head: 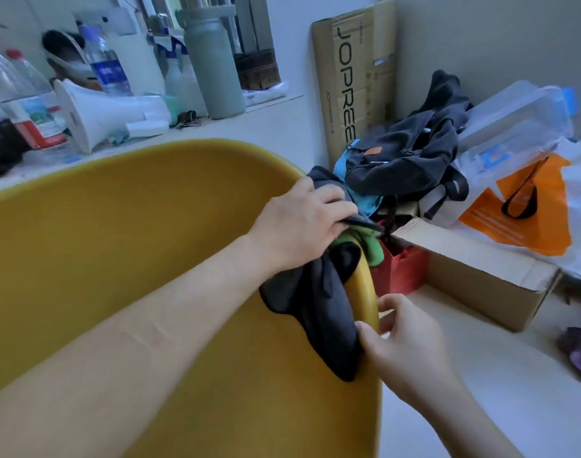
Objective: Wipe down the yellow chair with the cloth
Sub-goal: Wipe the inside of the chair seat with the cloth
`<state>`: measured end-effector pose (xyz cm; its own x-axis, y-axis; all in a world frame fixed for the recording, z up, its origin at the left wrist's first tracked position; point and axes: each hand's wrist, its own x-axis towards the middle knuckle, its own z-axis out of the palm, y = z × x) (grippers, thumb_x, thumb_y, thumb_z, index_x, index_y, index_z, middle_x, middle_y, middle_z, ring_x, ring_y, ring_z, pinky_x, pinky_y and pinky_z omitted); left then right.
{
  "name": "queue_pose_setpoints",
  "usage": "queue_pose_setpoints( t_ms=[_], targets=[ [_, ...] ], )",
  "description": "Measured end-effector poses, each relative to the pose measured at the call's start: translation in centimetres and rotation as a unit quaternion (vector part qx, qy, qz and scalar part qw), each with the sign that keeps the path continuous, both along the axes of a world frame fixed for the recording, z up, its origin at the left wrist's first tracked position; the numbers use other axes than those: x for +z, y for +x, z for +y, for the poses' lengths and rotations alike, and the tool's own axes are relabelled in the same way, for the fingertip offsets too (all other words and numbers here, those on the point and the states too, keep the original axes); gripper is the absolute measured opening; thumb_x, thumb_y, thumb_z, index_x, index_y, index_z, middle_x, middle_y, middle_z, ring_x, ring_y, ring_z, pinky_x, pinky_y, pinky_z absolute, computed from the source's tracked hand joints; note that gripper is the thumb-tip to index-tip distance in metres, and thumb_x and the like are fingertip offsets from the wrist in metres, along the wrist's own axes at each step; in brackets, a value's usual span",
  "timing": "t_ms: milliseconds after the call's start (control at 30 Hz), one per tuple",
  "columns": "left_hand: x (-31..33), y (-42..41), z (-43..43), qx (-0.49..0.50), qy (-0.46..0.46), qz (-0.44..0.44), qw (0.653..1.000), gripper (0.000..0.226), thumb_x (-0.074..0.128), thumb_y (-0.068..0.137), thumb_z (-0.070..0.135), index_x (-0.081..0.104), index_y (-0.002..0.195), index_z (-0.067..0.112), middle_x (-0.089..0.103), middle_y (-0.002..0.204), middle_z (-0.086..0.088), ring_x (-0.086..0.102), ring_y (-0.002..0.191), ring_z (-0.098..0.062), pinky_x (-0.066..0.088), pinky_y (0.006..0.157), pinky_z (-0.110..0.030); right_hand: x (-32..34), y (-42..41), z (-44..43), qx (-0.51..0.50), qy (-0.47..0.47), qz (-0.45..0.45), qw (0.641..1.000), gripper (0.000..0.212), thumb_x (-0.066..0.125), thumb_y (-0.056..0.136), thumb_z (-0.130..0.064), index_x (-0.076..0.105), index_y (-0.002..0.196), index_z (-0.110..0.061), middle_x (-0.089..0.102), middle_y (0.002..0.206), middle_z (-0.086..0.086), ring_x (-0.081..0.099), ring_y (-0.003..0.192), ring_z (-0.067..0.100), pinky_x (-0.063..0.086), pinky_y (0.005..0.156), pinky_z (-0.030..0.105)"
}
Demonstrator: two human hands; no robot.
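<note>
The yellow chair [133, 246] fills the lower left, its curved shell facing me. A dark grey cloth [315, 302] drapes over the chair's right rim and hangs down inside the shell. My left hand [302, 223] reaches across the shell and grips the cloth's upper part against the top right of the rim. Lower down, my right hand [404, 345] pinches the same rim, with the thumb on the inner side at the cloth's edge and the fingers behind the rim.
A ledge behind the chair holds plastic bottles [21, 94], a white megaphone [97, 114] and a grey flask [213, 67]. To the right are a flat carton [351, 81], a dark backpack [404, 160], an orange bag [530, 206], an open cardboard box [480, 279] and a purple rag [579, 352].
</note>
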<state>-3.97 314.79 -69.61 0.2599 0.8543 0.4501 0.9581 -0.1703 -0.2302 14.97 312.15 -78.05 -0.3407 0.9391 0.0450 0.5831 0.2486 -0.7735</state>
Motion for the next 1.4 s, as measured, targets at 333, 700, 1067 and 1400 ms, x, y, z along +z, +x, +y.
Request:
queue_pose_setpoints(
  t_ms=[333,700,1067,1400],
  targets=[
    [3.2,-5.2,2.2,0.082,-0.008,-0.145,0.986,0.032,0.046,0.094,0.035,0.056,0.124,0.032,0.054,0.126,0.009,0.049,0.108,-0.024,0.042,0.093,-0.041,8.1,-4.5,7.8,0.058,0.133,-0.055,0.988,0.044,0.055,0.092,-0.043,0.053,0.129,-0.019,0.062,0.116,0.003,0.056,0.110,0.022,0.047,0.089,0.035],
    [3.6,-5.4,2.3,0.116,0.006,-0.141,0.983,0.030,0.043,0.094,0.041,0.055,0.122,0.037,0.054,0.124,0.015,0.048,0.106,-0.017,0.049,0.081,-0.038,7.6,-9.4,9.4,0.066,0.156,-0.054,0.984,0.026,0.067,0.085,-0.034,0.062,0.097,-0.012,0.064,0.094,0.005,0.058,0.095,0.027,0.045,0.076,0.034],
    [6.4,-8.4,1.7,0.219,0.042,-0.178,0.959,0.035,0.037,0.096,0.039,0.053,0.124,0.025,0.056,0.125,-0.004,0.052,0.111,-0.030,0.044,0.084,-0.039,7.2,-5.4,5.7,0.012,0.161,0.024,0.987,0.037,0.069,0.085,-0.029,0.063,0.120,-0.019,0.067,0.106,0.006,0.059,0.101,0.026,0.047,0.086,0.038],
    [7.0,-10.5,-0.1,0.228,0.066,-0.223,0.946,0.034,0.040,0.094,0.039,0.058,0.121,0.027,0.060,0.113,-0.003,0.055,0.104,-0.025,0.047,0.084,-0.039,13.9,-7.4,6.7,0.059,0.328,-0.112,0.936,0.035,0.047,0.095,-0.033,0.053,0.127,-0.020,0.054,0.124,0.008,0.045,0.115,0.032,0.039,0.088,0.039]
  ],
)
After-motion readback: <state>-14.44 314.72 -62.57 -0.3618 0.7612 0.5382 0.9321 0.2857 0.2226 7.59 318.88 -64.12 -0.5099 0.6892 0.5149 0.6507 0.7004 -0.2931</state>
